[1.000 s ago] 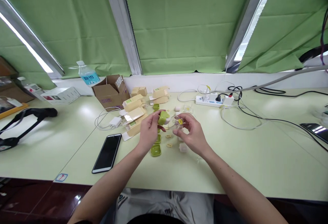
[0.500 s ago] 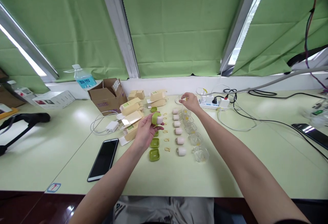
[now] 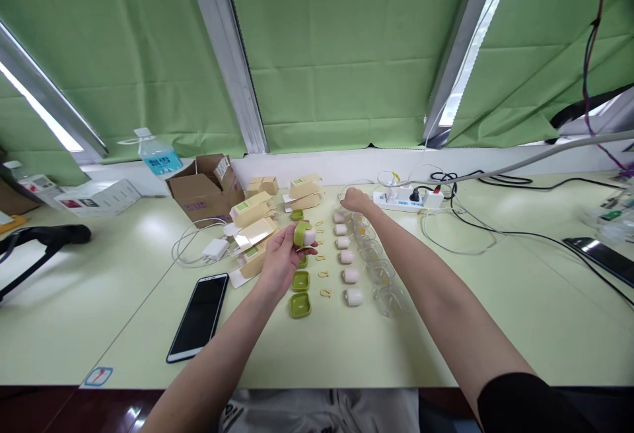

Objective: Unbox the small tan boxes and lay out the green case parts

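Observation:
My left hand (image 3: 281, 256) is closed around a small green case with a white piece in it (image 3: 304, 235), held just above the table. My right hand (image 3: 355, 200) reaches far forward, fingers curled down at the far end of the rows of parts; what it grips, if anything, is hidden. On the table lie columns of green cases (image 3: 300, 304), small yellow loops (image 3: 325, 293), white rounded pieces (image 3: 353, 296) and clear plastic shells (image 3: 391, 296).
A black phone (image 3: 199, 315) lies at the left front. Beige boxes (image 3: 252, 210) and an open cardboard box (image 3: 204, 187) stand behind, with a white charger and cable (image 3: 214, 248). A power strip (image 3: 410, 200) with cables sits at the back right, another phone (image 3: 604, 253) at far right.
My right hand left the left hand, reached to the far end of the rows and has shifted slightly left. The left hand keeps holding the green case.

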Available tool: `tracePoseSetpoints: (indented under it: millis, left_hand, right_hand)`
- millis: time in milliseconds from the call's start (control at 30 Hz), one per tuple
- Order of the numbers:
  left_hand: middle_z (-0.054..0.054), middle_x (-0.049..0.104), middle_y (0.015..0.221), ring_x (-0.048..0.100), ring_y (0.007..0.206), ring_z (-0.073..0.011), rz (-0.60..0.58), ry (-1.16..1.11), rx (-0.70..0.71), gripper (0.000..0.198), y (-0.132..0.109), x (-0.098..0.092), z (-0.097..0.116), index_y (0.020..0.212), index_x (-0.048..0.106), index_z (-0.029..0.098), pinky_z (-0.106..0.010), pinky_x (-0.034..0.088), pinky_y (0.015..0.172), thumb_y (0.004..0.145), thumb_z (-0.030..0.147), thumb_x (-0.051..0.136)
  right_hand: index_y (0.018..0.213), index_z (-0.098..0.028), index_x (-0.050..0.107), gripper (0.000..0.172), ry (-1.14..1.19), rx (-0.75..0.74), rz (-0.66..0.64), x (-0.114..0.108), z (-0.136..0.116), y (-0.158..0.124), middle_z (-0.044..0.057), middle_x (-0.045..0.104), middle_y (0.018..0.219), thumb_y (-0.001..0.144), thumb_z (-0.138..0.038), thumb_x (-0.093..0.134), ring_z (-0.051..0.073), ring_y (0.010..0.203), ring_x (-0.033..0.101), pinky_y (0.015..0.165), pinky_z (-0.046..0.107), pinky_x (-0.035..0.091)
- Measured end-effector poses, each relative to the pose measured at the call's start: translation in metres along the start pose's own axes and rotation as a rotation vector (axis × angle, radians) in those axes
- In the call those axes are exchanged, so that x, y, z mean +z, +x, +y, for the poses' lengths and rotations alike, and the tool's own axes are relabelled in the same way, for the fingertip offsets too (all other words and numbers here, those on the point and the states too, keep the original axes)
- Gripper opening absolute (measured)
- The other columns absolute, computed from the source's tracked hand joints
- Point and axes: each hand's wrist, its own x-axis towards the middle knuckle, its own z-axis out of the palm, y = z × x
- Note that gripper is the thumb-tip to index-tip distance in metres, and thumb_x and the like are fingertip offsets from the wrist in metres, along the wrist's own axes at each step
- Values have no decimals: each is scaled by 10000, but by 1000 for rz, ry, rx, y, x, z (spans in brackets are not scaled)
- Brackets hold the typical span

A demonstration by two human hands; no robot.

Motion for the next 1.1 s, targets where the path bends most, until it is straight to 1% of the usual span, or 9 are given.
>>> tracePoseSetpoints:
  millis: [167, 333, 433, 567, 667, 767, 867, 967, 1100]
  left_hand:
    - [-99, 772, 953, 732, 733, -184, 10, 4, 10, 460, 1, -2, 0, 1078, 774, 136, -328, 631, 664, 873, 546, 821]
    - [-100, 781, 949, 739, 724, -186, 15, -3, 0, 435, 2, -1, 1, 1059, 771, 131, -319, 630, 659, 855, 508, 844]
    - [-98, 791, 914, 743, 704, -186, 22, -7, -28, 408, 1, -1, 1, 1029, 767, 131, -310, 629, 652, 854, 492, 843]
    - [-107, 789, 847, 738, 664, -186, 35, 15, -73, 362, -1, -1, 4, 944, 743, 123, -309, 622, 642, 899, 479, 788]
    - [-110, 771, 783, 709, 601, -177, 41, 34, -124, 357, -3, 0, 5, 885, 724, 116, -292, 587, 580, 918, 471, 742]
    - [-114, 763, 763, 665, 544, -154, 11, 52, -163, 376, -5, 5, 3, 850, 722, 107, -259, 528, 505, 881, 481, 753]
    - [-105, 752, 739, 625, 504, -133, -54, 85, -182, 411, -9, 12, -1, 825, 709, 110, -234, 462, 448, 831, 513, 783]
    - [-49, 691, 637, 574, 444, -117, -95, 133, -209, 415, -14, 19, -5, 779, 670, 134, -217, 382, 399, 812, 532, 781]
    - [-17, 640, 551, 506, 386, -100, -153, 208, -229, 378, -21, 26, -6, 726, 630, 162, -206, 300, 370, 848, 510, 713]
  right_hand:
    - [1361, -178, 639, 426, -138, 6, 40, 4, -3, -5, 113, 655, 1381, 1019, -426, 696, 263, 1186, 681, 1001, 494, 601]
    - [1229, -99, 716, 454, -182, 9, 73, 3, -6, -10, 216, 741, 1224, 981, -478, 685, 350, 1279, 642, 1134, 518, 357]
    - [1192, -87, 740, 468, -170, -4, 124, -7, -9, -17, 245, 764, 1176, 986, -496, 646, 373, 1242, 655, 1112, 513, 323]
    - [1175, -82, 744, 406, -126, -70, 300, -28, -11, -46, 279, 751, 1198, 1046, -389, 511, 408, 1294, 592, 1138, 553, 296]
    - [1254, -183, 710, 364, -53, -239, 454, -30, -5, -92, 185, 744, 1278, 1075, -310, 419, 338, 1325, 560, 1119, 487, 364]
    - [1130, -230, 734, 247, 163, -617, 691, -11, 1, -150, 132, 772, 1108, 1043, -297, 512, 300, 1083, 662, 886, 413, 500]
    - [1130, -248, 725, 189, 181, -897, 856, 12, 1, -198, 87, 778, 1033, 1007, -201, 589, 233, 926, 702, 716, 336, 514]
    - [1268, -189, 677, 327, 120, -1047, 983, 21, -5, -222, 119, 764, 1103, 962, -92, 615, 234, 971, 708, 720, 331, 538]
    - [1295, -164, 656, 377, 33, -1103, 955, 18, -7, -226, 134, 753, 1159, 950, -32, 577, 251, 1080, 704, 775, 346, 572]
